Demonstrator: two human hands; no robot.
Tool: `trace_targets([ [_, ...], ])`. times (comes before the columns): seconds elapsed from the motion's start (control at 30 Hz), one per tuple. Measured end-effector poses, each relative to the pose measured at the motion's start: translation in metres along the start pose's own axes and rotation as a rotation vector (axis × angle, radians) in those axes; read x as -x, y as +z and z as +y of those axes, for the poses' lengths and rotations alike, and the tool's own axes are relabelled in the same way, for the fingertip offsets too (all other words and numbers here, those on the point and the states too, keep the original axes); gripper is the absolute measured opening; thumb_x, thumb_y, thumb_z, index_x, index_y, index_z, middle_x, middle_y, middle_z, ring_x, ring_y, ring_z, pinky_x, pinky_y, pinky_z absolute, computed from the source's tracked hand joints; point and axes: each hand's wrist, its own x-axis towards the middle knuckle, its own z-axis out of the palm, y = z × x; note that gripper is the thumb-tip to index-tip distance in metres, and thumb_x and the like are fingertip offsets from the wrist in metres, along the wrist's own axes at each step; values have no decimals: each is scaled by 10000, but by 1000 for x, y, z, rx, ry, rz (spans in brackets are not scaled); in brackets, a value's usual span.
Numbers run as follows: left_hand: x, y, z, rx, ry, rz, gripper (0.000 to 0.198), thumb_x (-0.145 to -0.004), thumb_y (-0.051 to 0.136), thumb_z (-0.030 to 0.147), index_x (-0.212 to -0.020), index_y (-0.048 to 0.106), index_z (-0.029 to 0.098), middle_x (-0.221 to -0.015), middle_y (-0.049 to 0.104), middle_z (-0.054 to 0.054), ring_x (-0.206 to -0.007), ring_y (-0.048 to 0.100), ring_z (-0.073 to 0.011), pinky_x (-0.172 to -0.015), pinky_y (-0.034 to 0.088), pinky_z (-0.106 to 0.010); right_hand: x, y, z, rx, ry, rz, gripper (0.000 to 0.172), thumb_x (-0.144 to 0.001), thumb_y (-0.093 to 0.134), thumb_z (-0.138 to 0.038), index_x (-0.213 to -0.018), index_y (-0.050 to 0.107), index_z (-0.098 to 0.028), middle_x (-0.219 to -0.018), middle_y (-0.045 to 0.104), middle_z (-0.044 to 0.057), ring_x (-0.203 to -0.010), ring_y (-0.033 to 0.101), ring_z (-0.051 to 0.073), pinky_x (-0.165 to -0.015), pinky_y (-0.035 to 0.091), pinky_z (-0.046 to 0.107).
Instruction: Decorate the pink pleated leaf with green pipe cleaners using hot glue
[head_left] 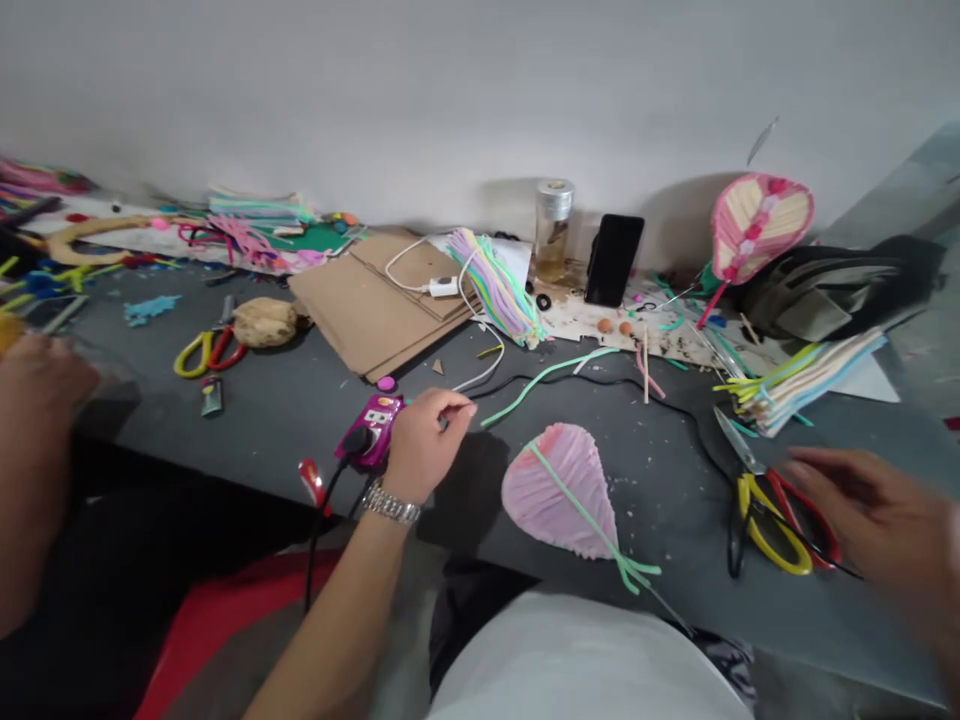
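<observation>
My right hand [874,500] has its fingers loosely extended, grasping nothing, beside the scissors [759,468] on the dark table [472,480]; blur hides whether they touch. I'd expect the scissors to feel rigid and fairly light, best taken by the loops. My left hand [426,440] is curled above the table, and I can't tell whether it pinches anything. Between them lies the fuzzy leaf-shaped piece [551,505], probably light and crushable, safest held by its edge. Behind, a lidded jar [553,235] holds amber liquid.
</observation>
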Motion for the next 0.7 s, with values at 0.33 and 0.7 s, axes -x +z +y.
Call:
trace_targets([
  [0.33, 5, 33, 4, -245, 103, -86, 112, -863, 658, 159, -759, 692, 186, -820, 665, -73, -836, 620, -225, -714, 481, -324, -29, 135, -96, 200, -732, -287, 175, -986, 549, -281, -995, 700, -193, -909, 740, 84, -809, 680, 208, -744, 509, 339],
  [0.7, 27, 13, 42, 272, -4, 200, 110, -873, 703, 202, -766, 690, 179, -721, 649, -2, -662, 580, -132, -635, 471, -262, -55, 202, -150, 15, -983, -603, 169, -1006, 566, -279, -1021, 707, -188, -905, 741, 60, -817, 670, 165, -764, 493, 287],
])
